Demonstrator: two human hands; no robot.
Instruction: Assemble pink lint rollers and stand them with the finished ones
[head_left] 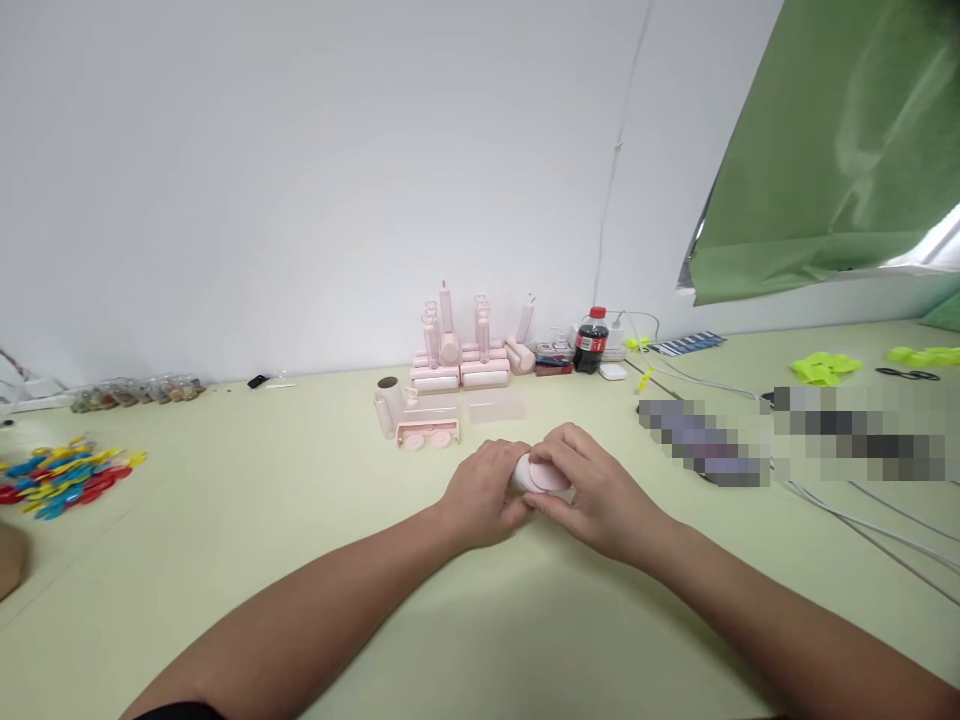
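Above the middle of the table, my left hand (pixel 484 492) is wrapped round a white roll (pixel 520 474), most of it hidden by the fingers. My right hand (pixel 596 490) pinches a pale pink round cap (pixel 550 477) at the roll's near right end; I cannot tell whether the cap is fixed to it. Just beyond my hands lies an open pink half-shell case (pixel 427 436) with two round pink pieces in it. Behind that are clear plastic covers (pixel 497 405) and a brown-cored roll (pixel 388 392) standing upright.
Pink rollers and handles (pixel 461 365) are grouped by the wall. Beside them stands a cola bottle (pixel 591 342). Colourful plastic pieces (pixel 67 478) lie at left. White cables (pixel 847 515), a blurred-out device (pixel 697 440) and scissors (pixel 907 374) are at right.
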